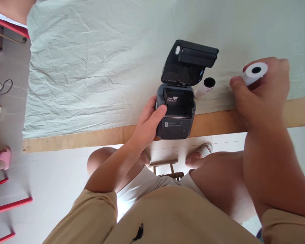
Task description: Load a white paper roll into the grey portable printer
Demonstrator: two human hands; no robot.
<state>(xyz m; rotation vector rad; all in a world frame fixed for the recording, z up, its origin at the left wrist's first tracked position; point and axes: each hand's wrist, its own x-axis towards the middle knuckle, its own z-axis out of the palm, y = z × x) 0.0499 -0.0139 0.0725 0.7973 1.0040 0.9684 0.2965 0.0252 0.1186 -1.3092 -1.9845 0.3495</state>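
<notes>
A dark grey portable printer (176,127) stands at the table's front edge with its lid (190,67) swung up and its paper bay exposed. Around its left side is my left hand (152,117), the thumb resting near the bay's rim. My right hand (266,84), off to the right, grips a white paper roll (252,76) whose dark core hole faces up. Just right of the printer a second white roll or tube (202,90) with a black ribbed end stands on the cloth, touched by neither hand.
A pale green, wrinkled cloth (91,67) covers the table, leaving its wooden front edge (112,136) bare. Another person's arm (11,10) reaches in at the top left. Red metal legs (11,206), cables and a pink shoe (4,157) are on the left. A small dark object lies at the far right.
</notes>
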